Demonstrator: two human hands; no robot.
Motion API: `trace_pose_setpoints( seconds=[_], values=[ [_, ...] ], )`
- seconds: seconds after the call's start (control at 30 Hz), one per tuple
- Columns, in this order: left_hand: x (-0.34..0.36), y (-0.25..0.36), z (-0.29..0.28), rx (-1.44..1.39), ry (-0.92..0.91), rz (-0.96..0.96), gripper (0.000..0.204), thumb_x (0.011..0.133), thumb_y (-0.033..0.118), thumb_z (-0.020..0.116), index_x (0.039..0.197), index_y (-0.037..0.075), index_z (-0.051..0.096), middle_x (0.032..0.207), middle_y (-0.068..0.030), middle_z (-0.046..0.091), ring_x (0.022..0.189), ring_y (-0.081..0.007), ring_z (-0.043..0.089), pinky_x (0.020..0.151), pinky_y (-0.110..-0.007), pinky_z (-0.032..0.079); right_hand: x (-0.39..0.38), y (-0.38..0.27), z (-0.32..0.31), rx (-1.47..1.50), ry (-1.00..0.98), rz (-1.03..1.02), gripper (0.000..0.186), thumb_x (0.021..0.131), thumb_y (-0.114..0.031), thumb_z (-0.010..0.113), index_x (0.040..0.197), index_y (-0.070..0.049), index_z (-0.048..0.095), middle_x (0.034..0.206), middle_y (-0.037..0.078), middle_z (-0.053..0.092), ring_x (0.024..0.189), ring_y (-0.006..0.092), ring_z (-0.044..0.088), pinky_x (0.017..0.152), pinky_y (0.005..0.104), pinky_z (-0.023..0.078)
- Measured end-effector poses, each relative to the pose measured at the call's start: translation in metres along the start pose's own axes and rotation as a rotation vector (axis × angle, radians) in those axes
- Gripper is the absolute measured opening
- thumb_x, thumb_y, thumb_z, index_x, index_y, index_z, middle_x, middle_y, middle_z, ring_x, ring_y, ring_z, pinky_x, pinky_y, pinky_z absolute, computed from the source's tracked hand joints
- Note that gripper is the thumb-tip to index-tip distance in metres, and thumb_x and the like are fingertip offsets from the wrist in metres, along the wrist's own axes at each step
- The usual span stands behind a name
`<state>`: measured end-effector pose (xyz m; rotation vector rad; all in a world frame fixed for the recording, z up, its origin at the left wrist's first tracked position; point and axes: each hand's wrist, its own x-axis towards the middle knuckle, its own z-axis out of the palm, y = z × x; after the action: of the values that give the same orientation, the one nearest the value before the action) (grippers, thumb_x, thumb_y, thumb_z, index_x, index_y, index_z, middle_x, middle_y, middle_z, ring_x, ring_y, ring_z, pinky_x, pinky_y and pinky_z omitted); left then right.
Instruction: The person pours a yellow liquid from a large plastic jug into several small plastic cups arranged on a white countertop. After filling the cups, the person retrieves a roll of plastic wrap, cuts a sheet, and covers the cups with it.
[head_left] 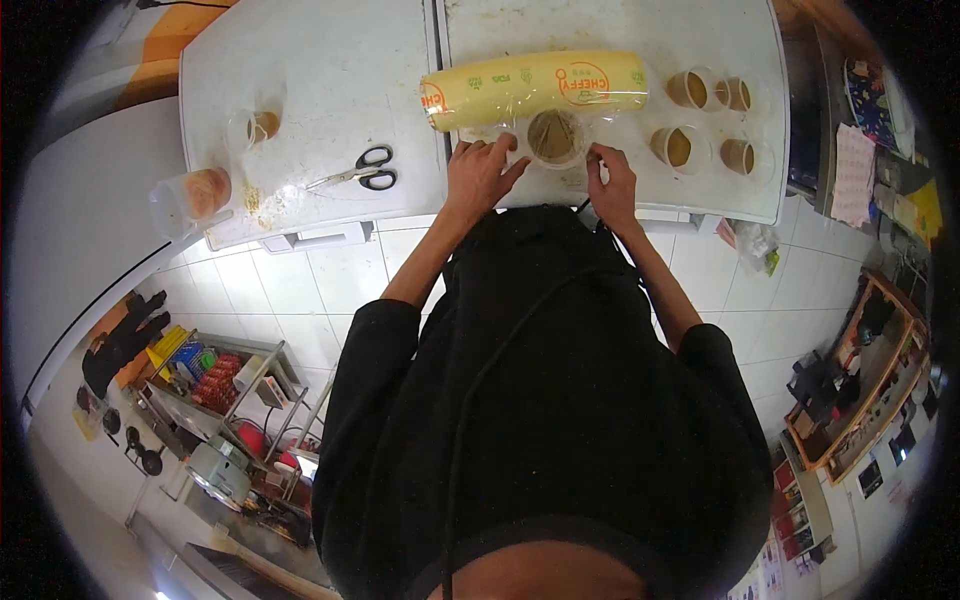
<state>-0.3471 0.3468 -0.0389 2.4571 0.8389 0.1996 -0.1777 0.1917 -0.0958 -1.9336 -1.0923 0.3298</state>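
Observation:
A clear round cup (556, 138) holding brown contents stands in front of me on the white table, between my two hands. Behind it lies a long yellow roll of cling film (535, 88), with glints of clear film near the cup. To the cup's left, my left hand (482, 172) has its thumb and forefinger apart, fingertips near the film. My right hand (612, 182) is close to the cup's right side, fingers bent and pressed together. Whether the thin film lies between those fingers is too faint to see.
Several cups of brown contents, such as one cup (680, 148), stand at the right. Black-handled scissors (365, 172) lie left on the table (320, 90). Beyond them are a tilted small cup (252, 128) and a clear jug (192, 198). A metal rack (245, 390) stands behind me.

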Motion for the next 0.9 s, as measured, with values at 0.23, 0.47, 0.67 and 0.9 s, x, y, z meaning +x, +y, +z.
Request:
trace_pose_setpoints(
  seconds=[0.23,0.47,0.67,0.9],
  values=[
    [0.002,0.004,0.013,-0.280,0.169,0.027,0.037,0.076,0.010,0.067,0.107,0.004,0.048,0.099,-0.0122,0.060,0.086,-0.0283,0.062,0.076,-0.039,0.049,0.023,-0.043,-0.008,0.283,-0.012,0.329,0.036,0.084,-0.007,0.055,0.119,-0.002,0.051,0.100,0.016,0.060,0.091,0.0277,0.060,0.078,0.0339,0.048],
    [-0.002,0.003,0.037,-0.676,0.242,-0.166,0.057,0.072,0.000,0.064,0.122,0.003,0.036,0.109,-0.0174,0.055,0.097,-0.0298,0.061,0.083,-0.037,0.050,0.045,-0.102,-0.010,-0.187,-0.171,0.101,0.094,0.066,-0.036,0.075,0.139,-0.002,0.025,0.119,0.029,0.045,0.107,0.0378,0.051,0.085,0.0434,0.045],
    [-0.007,-0.007,0.043,-0.738,0.207,-0.139,0.068,0.072,-0.003,0.060,0.133,0.007,0.034,0.113,-0.0202,0.050,0.105,-0.0338,0.055,0.088,-0.040,0.046,0.065,-0.120,-0.002,-0.655,-0.349,0.197,0.104,0.053,-0.039,0.082,0.134,0.000,0.030,0.125,0.029,0.036,0.105,0.0420,0.047,0.081,0.0468,0.046],
    [-0.020,0.013,0.024,-0.050,0.279,-0.037,0.085,0.062,0.027,0.076,0.136,0.009,0.038,0.138,-0.0213,0.025,0.129,-0.0394,0.024,0.102,-0.051,0.017,0.079,-0.120,-0.008,-0.461,-0.329,0.241,0.086,0.052,-0.036,0.080,0.120,-0.001,0.041,0.111,0.024,0.042,0.102,0.0402,0.048,0.083,0.0464,0.047]
  ],
)
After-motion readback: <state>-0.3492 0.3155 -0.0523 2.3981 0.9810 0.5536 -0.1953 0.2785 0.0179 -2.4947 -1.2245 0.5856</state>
